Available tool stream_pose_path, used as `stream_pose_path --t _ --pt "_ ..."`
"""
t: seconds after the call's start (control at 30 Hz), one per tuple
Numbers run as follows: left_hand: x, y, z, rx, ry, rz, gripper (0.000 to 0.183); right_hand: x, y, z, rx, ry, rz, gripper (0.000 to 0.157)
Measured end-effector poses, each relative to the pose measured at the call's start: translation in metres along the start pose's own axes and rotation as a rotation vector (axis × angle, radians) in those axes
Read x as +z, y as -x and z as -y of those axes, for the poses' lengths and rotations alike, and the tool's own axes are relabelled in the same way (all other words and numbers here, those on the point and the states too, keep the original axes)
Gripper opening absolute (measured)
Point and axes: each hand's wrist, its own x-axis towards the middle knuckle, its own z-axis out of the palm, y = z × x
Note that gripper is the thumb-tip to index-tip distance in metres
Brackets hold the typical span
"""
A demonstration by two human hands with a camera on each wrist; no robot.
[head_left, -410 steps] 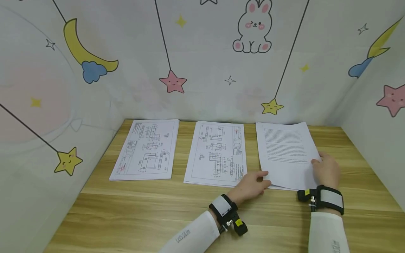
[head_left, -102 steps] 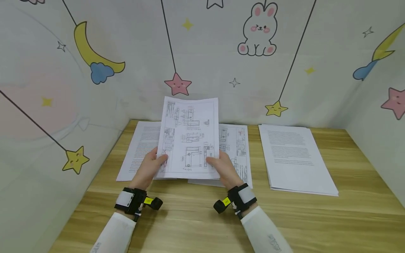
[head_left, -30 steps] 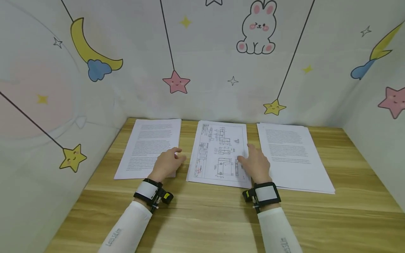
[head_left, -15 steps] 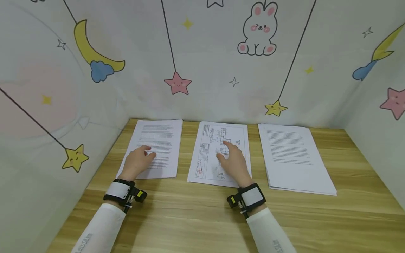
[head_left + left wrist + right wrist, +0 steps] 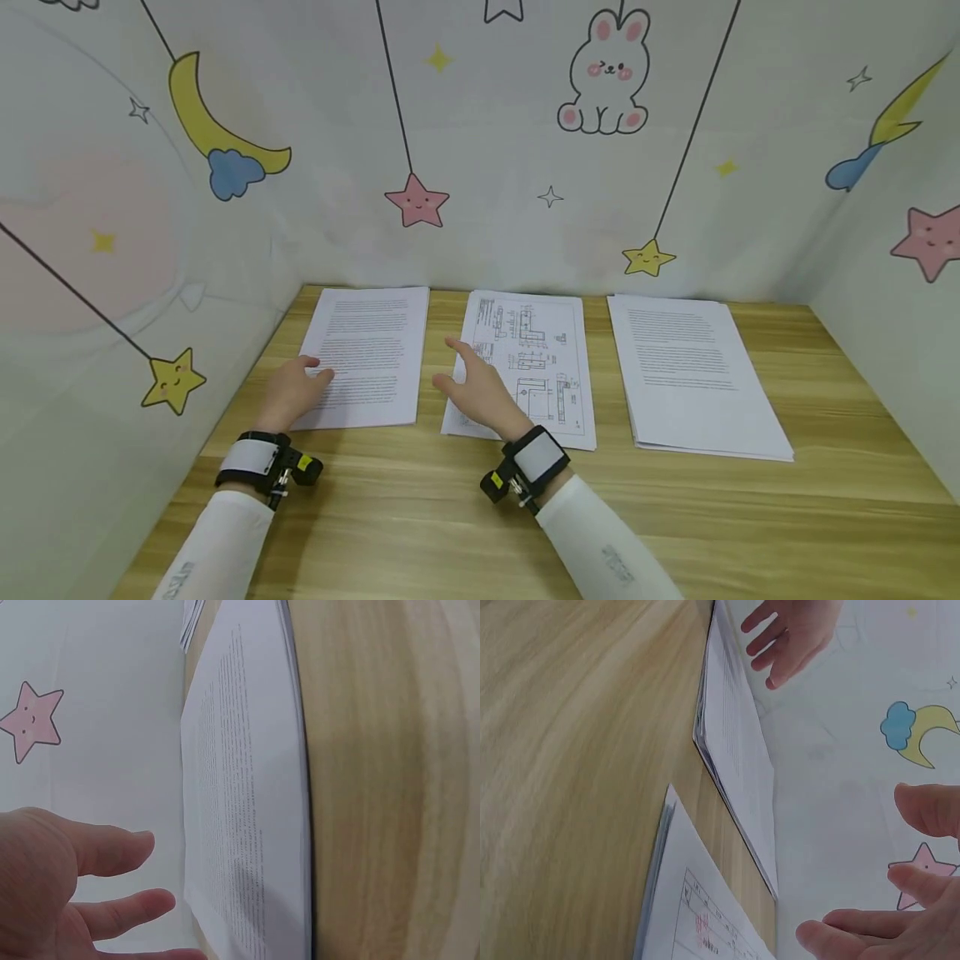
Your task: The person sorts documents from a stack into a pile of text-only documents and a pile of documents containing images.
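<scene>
Three stacks of printed paper lie in a row on the wooden table. My left hand (image 5: 292, 393) hovers at the left edge of the left stack of text sheets (image 5: 367, 358), fingers apart and holding nothing. In the left wrist view its fingers (image 5: 112, 851) are clear of the paper (image 5: 247, 772). My right hand (image 5: 483, 392) is over the left edge of the middle stack, topped by a technical drawing (image 5: 555, 400), and it reaches toward the gap between the stacks. The right wrist view shows its fingers (image 5: 870, 930) spread, with nothing between them.
The right stack of text sheets (image 5: 693, 375) has slightly uneven edges. Bare wooden tabletop (image 5: 420, 533) shows in front of the stacks. A white cloth wall (image 5: 495, 233) with cartoon prints closes off the back and sides.
Both hands held drawing sheets raised 3.4 s ago; these now lie on the middle stack. The left stack, earlier topped by a drawing, shows text. Both empty hands have since shifted left.
</scene>
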Motion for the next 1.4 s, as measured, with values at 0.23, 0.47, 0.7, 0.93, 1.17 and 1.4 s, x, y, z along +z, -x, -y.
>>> stream_pose_path --t 0.23,0.47,0.7,0.93,1.17,1.4 --pt "0.000 -0.002 0.009 -0.040 0.000 0.004 0.057 0.021 -0.009 0.004 0.031 -0.104 0.058 0.065" --pt "0.001 -0.002 0.012 -0.054 -0.016 0.020 0.058 0.038 -0.011 0.004 0.073 -0.157 0.131 0.062" --pt "0.002 -0.003 0.014 -0.057 -0.013 0.031 0.059 0.052 -0.014 0.004 0.051 -0.185 0.155 0.063" --pt "0.004 -0.003 0.014 -0.042 -0.028 0.021 0.059 0.060 -0.016 0.006 0.055 -0.179 0.153 0.060" --pt "0.006 0.000 0.013 -0.031 -0.045 0.010 0.057 0.061 -0.013 0.006 0.105 -0.251 0.130 0.060" --pt "0.007 0.002 0.013 0.013 -0.030 0.008 0.055 0.060 -0.010 0.007 0.164 -0.315 0.092 0.057"
